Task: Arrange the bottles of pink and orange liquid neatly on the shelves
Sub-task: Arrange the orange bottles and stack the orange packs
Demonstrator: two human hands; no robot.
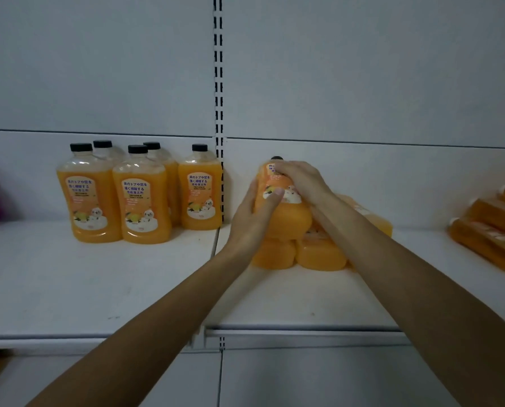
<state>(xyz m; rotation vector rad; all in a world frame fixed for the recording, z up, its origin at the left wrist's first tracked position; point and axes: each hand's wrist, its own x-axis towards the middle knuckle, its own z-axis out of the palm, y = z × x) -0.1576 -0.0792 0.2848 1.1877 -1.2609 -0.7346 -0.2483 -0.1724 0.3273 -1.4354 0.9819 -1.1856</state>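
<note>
Orange bottle [286, 220]: cap nearly hidden, label partly covered by right hand [299, 180] curled over it; left hand [255, 214] clasps its side. Long axis points rearward, base nearest.

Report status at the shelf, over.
Left hand grips orange bottle by the side, right hand by the top. Bottle tilted, over pile of lying bottles. Five upright bottles to the left, apart.

upright bottles [141, 192] left, lying bottles [301, 251] right
</note>
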